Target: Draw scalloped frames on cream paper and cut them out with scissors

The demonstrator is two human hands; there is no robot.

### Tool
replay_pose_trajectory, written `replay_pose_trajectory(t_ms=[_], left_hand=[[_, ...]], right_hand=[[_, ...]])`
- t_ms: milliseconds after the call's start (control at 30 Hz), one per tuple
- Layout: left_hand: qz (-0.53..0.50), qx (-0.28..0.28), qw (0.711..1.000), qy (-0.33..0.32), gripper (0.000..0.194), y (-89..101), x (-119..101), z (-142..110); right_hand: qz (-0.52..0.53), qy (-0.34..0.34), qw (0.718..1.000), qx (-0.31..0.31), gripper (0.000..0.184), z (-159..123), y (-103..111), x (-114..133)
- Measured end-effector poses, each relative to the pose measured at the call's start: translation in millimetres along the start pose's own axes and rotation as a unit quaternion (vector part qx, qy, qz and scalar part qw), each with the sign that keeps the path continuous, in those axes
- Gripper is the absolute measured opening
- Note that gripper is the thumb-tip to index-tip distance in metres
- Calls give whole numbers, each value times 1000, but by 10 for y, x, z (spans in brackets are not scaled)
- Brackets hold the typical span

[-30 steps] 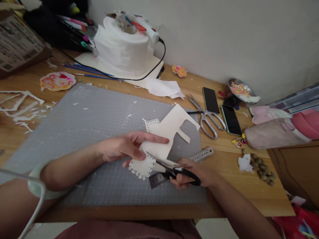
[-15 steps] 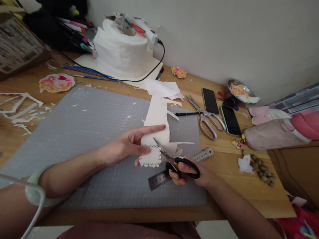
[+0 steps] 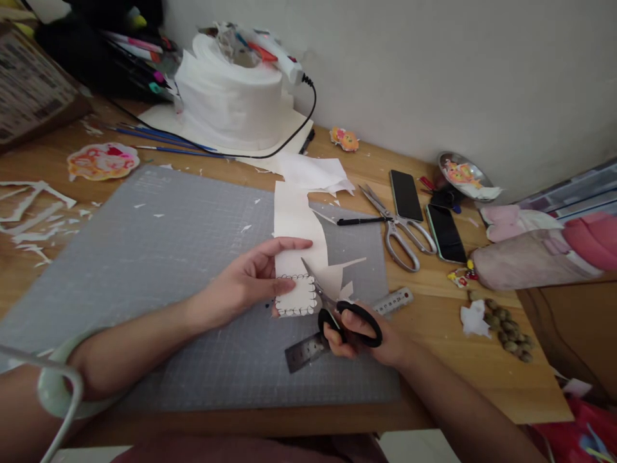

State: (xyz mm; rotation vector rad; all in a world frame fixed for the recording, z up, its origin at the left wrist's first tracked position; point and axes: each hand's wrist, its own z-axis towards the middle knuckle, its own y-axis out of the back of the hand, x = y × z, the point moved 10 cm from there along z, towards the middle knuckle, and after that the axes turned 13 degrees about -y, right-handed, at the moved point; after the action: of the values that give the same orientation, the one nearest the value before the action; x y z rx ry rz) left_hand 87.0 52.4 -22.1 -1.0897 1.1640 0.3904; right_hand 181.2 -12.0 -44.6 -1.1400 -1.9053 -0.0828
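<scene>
My left hand [image 3: 255,273] pinches a strip of white paper [image 3: 299,222], its thumb on top and its forefinger stretched across. A scalloped black outline marks the strip's near end, a small rectangle. Black-handled scissors [image 3: 332,305] sit in my right hand [image 3: 359,334], with fingers through both loops. Their blades meet the paper at the right side of the outline, and part of the lower blade is hidden by paper. Partly cut flaps of paper stick out to the right. Beneath my right hand a steel ruler [image 3: 303,354] lies on the grey cutting mat [image 3: 193,257].
Silver scissors [image 3: 400,231] and a black pen [image 3: 361,220] lie right of the paper, beside two phones [image 3: 405,195]. A pink-lidded bottle [image 3: 525,260] stands farther right. At the back are a white roll [image 3: 231,103] and a corded glue gun [image 3: 284,61]. Paper scraps [image 3: 36,209] litter the left.
The paper has shifted slightly right at its near end, and its far end has swung left. A cut-off strip near the pen no longer sticks out as far. Both hands keep their grips.
</scene>
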Motion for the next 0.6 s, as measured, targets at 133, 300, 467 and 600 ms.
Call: replay_pose_trajectory(t_ms=[133,300,467,600], left_hand=[[1,-61,998,-18,49,119,-8,10],[17,-59,998,-9,50,121,-31,-5],[83,-7,996,-31,46,65,-91,-27],[110,22,992,-62,44,14,-150,-33]], right_hand=[[-2,-3,1000,-6,61,1,2,15],[-26,4,1000,-2,59,-16,0,36],[-90,-3,996,11,57,-54,-63,62],[-130,-1,991,3,58,-83,-91,109]])
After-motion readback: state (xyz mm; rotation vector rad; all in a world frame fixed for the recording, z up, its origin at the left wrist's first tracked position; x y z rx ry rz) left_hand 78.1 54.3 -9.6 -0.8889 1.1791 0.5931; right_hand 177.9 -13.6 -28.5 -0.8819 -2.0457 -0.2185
